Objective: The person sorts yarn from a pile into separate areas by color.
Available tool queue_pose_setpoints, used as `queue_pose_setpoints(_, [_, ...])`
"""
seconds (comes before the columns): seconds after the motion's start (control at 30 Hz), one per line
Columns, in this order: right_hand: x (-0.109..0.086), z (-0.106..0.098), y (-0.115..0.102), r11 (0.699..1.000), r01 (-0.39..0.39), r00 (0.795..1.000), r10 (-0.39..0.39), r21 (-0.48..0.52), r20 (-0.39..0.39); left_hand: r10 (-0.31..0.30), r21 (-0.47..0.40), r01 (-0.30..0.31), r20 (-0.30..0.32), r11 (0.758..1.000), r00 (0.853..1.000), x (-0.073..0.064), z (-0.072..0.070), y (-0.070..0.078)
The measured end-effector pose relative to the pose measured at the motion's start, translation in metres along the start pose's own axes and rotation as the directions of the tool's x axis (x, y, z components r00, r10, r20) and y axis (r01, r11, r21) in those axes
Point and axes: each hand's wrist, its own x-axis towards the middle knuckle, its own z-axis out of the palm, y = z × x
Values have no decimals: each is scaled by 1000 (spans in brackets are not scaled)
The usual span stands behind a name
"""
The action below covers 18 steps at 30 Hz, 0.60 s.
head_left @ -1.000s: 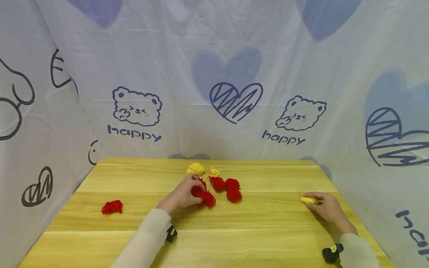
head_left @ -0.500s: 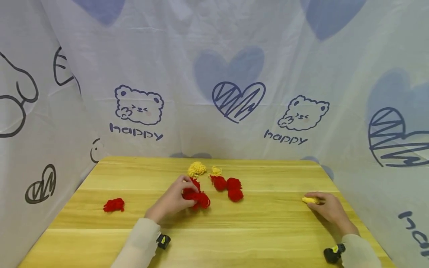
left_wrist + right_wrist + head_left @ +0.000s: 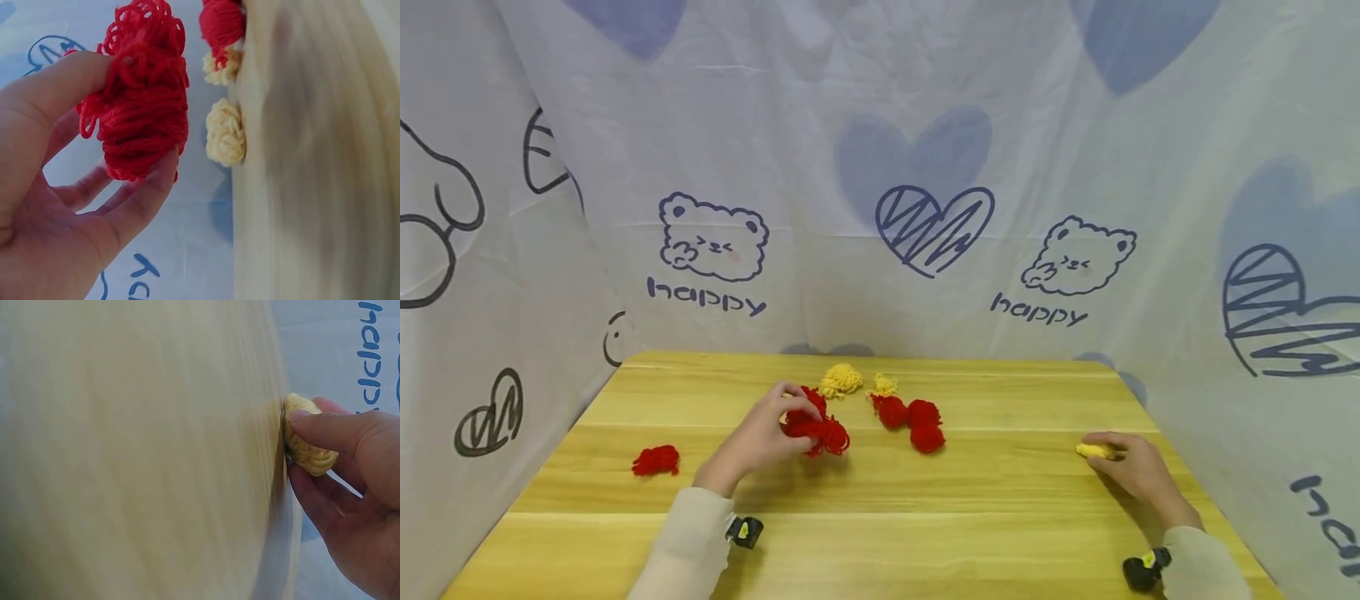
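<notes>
My left hand (image 3: 763, 433) grips a bundle of red yarn (image 3: 144, 112) between thumb and fingers, raised over the table left of its middle. Loose loops stick out at one end of the bundle, and the strands are wound round its body. On the right side of the table, my right hand (image 3: 1135, 471) pinches a small yellow yarn ball (image 3: 307, 440) low at the tabletop. The thumb lies across one side of that ball, and the fingers curl behind it. Part of the yellow ball is hidden by the hand.
Three red yarn balls (image 3: 927, 438) sit clustered at the table's middle. Behind them lie a small yellow yarn clump (image 3: 883, 384) and a larger yellow yarn ball (image 3: 841, 380). Another red yarn bundle (image 3: 656, 460) lies at the left. A printed curtain (image 3: 820, 275) hangs behind the wooden table (image 3: 925, 533).
My left hand has moved to the left with the red yarn bundle in its grip, away from the three red balls. The right hand has stayed in place with the yellow ball.
</notes>
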Motion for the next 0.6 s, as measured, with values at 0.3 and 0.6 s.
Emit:
queue_pose_setpoints(0.3, [0,2,2,1000,-6,1000,6,0,-5,-6,-31,7,4,999,1000,-8,-21,-3])
queue_pose_setpoints(0.6, [0,0,2,1000,-22,1000,22,6,9,-49,9,48,15,999,999,-22,-39,-11])
